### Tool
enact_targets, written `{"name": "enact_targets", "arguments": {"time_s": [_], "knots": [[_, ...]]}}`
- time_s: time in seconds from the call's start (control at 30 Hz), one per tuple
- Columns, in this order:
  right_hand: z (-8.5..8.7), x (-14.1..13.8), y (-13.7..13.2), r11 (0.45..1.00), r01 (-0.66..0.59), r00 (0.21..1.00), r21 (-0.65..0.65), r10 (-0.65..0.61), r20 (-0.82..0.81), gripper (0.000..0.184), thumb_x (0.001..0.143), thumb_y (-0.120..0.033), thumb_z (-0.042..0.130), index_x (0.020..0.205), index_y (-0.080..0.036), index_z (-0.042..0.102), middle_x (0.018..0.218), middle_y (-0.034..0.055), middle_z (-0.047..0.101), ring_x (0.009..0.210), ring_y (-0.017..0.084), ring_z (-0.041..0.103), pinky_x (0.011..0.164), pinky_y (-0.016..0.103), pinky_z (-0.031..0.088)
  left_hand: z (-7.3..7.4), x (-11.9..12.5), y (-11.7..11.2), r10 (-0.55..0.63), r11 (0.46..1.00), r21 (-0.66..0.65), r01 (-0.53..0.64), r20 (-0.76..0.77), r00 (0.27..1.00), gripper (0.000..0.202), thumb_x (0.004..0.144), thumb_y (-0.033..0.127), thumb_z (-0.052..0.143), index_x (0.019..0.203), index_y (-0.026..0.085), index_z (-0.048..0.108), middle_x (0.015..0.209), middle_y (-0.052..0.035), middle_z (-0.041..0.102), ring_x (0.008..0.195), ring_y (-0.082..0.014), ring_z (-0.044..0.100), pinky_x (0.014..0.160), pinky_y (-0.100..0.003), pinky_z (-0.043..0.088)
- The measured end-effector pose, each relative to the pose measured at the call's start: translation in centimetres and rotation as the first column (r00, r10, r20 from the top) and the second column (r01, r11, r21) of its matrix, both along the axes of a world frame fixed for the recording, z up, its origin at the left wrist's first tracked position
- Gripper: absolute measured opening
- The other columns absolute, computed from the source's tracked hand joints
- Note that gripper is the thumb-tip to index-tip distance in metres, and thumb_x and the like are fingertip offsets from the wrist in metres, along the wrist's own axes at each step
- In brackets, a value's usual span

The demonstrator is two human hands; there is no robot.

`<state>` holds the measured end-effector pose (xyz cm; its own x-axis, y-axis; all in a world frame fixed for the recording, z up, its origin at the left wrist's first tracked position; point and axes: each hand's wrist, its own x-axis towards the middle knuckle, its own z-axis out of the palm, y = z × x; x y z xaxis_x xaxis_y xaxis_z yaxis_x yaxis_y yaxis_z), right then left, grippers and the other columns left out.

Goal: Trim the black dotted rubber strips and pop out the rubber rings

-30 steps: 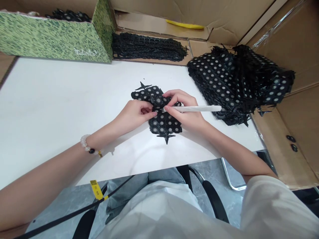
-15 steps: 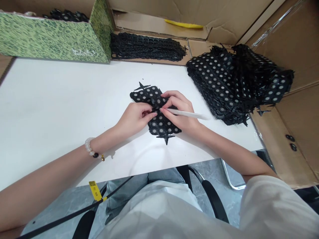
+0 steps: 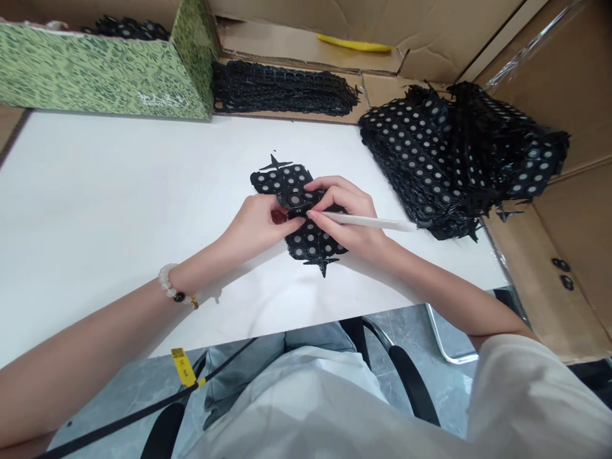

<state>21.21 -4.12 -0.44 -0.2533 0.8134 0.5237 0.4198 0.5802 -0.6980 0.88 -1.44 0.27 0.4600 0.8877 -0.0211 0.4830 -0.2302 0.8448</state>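
Observation:
A black sheet of moulded round pieces with pale grey centres (image 3: pixel 299 245) lies folded on the white table, with star-shaped tabs at its far and near ends. My left hand (image 3: pixel 262 220) pinches the raised fold from the left, thumb in front; its fingertips are partly hidden by the sheet. From the right, my right hand (image 3: pixel 351 213) grips a slim white pen-like tool (image 3: pixel 377 222) between thumb and fingers. The tool's tip sits at the fold, hidden behind the fingertips. Other fingers of the right hand rest on the sheet's far part.
Piled black dotted sheets (image 3: pixel 425 159) lie at the right. A stack of black strips (image 3: pixel 287 89) fills a cardboard tray at the back. The green patterned box (image 3: pixel 105 73) at back left holds black pieces. Small black pieces (image 3: pixel 567 282) lie on cardboard at far right.
My left fingers have shifted slightly on the fold, and a round piece with a grey centre now shows more fully there. The right hand and white tool stay almost in place.

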Motion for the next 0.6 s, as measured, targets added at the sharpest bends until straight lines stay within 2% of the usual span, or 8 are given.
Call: {"name": "enact_targets", "arguments": {"time_s": [0.17,0.4,0.5,0.6], "knots": [[0.5,-0.3,-0.4,0.999,-0.029,0.999,-0.014,0.029,-0.013,0.017,0.091,-0.032,0.067,0.078,-0.023,0.062,0.114,0.0083,0.073,0.11,0.024,0.068,0.097,0.044,0.054,-0.4,-0.1,0.0,-0.03,0.999,-0.043,0.033,0.055,0.998,0.029,0.078,0.044,0.071,0.08,0.016,0.067,0.073,-0.0028,0.07,0.067,-0.0179,0.059,0.055,-0.025,0.04],[0.9,0.5,0.2,0.999,0.036,0.999,-0.033,-0.037,-0.02,0.023,0.091,-0.036,0.065,0.073,-0.024,0.057,0.115,0.0074,0.072,0.114,0.026,0.067,0.101,0.048,0.052,-0.8,-0.4,0.6,0.021,1.0,-0.017,-0.019,0.105,0.994,0.036,0.077,0.045,0.073,0.061,0.017,0.055,0.065,-0.0006,0.062,0.061,-0.0145,0.051,0.052,-0.025,0.036],[0.8,0.5,0.4,0.999,0.033,0.999,-0.039,-0.034,-0.011,0.023,0.091,-0.037,0.066,0.074,-0.024,0.058,0.116,0.0076,0.072,0.114,0.026,0.067,0.102,0.048,0.052,-1.2,-0.5,0.7,0.067,0.998,-0.027,-0.065,0.091,0.994,0.041,0.076,0.045,0.076,0.059,0.017,0.052,0.06,0.0005,0.055,0.057,-0.0129,0.046,0.05,-0.026,0.032],[0.6,0.5,0.4,0.999,0.023,1.0,-0.038,-0.023,0.001,0.022,0.091,-0.037,0.067,0.074,-0.024,0.058,0.116,0.0075,0.071,0.114,0.026,0.067,0.102,0.048,0.052,-1.4,-0.6,0.8,0.076,0.996,-0.047,-0.072,0.092,0.993,0.039,0.076,0.045,0.076,0.06,0.017,0.054,0.06,0.0002,0.055,0.057,-0.0134,0.046,0.05,-0.026,0.033]]}}
